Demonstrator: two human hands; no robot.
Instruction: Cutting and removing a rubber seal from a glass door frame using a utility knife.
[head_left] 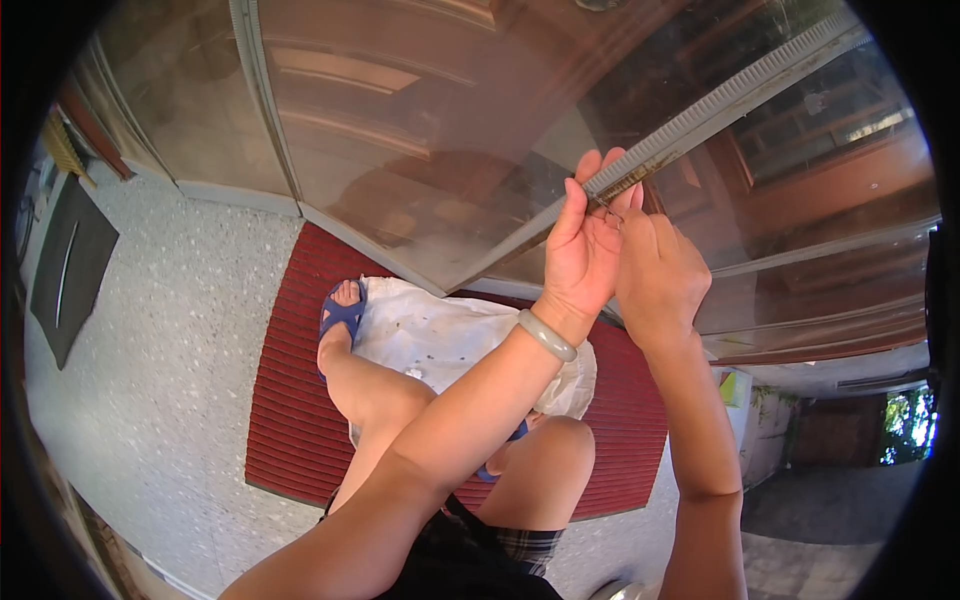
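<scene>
A glass door with a grey metal edge strip point(740, 90) runs diagonally before me. My left hand point(585, 255), with a pale bangle point(547, 336) at the wrist, is at this strip. Its palm shows, and its thumb and fingers stand apart on either side of the strip; part of the fingers is hidden. Close beside it, my right hand point(665, 270) is closed in a pinch. A thin, dark metal piece point(608, 211) sticks out from its fingertips against a worn, brownish slot in the strip. Its exact kind is too small to tell.
Below lies a ribbed red mat point(290, 400) with a stained white cloth point(440, 330) on it. My legs and blue sandals point(342, 312) are over them. A dark grey mat point(75, 270) rests on the speckled floor point(190, 330) at left. More glass panels point(370, 130) stand ahead.
</scene>
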